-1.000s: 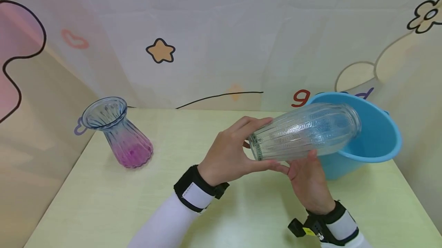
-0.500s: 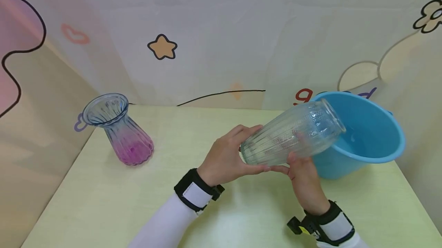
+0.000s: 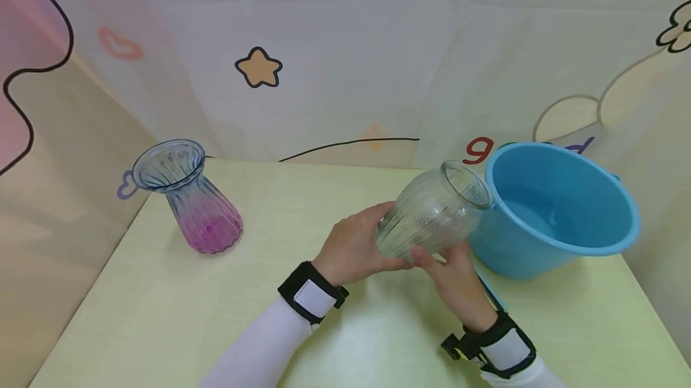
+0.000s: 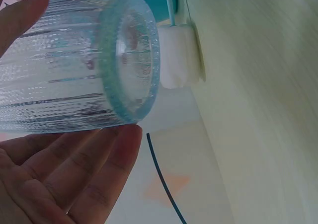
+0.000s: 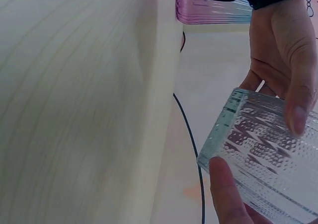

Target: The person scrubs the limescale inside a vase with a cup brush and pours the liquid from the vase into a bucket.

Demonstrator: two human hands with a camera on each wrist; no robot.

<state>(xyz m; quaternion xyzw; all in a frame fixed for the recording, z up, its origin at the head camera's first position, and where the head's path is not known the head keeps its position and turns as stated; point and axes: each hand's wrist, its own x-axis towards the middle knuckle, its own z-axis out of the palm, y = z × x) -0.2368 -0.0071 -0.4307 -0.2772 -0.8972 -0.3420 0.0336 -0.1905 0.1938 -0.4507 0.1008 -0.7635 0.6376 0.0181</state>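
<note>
A clear ribbed glass vase (image 3: 432, 214) is held tilted in both hands, its open mouth toward the upper right. My left hand (image 3: 353, 241) grips it around the base from the left. From below and the right, my right hand (image 3: 453, 277) holds its lower side, thumb near the base. In the right wrist view the right thumb (image 5: 223, 186) lies on the base edge. The left wrist view shows the thick glass bottom, with a white sponge-like head (image 4: 178, 57) on a thin light-blue handle (image 4: 169, 5) behind it. In the head view the right hand mostly hides that tool.
A light-blue bucket (image 3: 513, 259) stands at the right, close beside the vase's mouth. At the left a blue-to-pink glass vase (image 3: 207, 220) stands on the pale wooden table (image 3: 259, 328). A printed cloth backdrop (image 3: 345, 64) rises behind the table.
The clear vase has moved left, from over the bucket's rim to beside it, and its mouth has turned from pointing down into the bucket to facing upward. Both hands moved with it.
</note>
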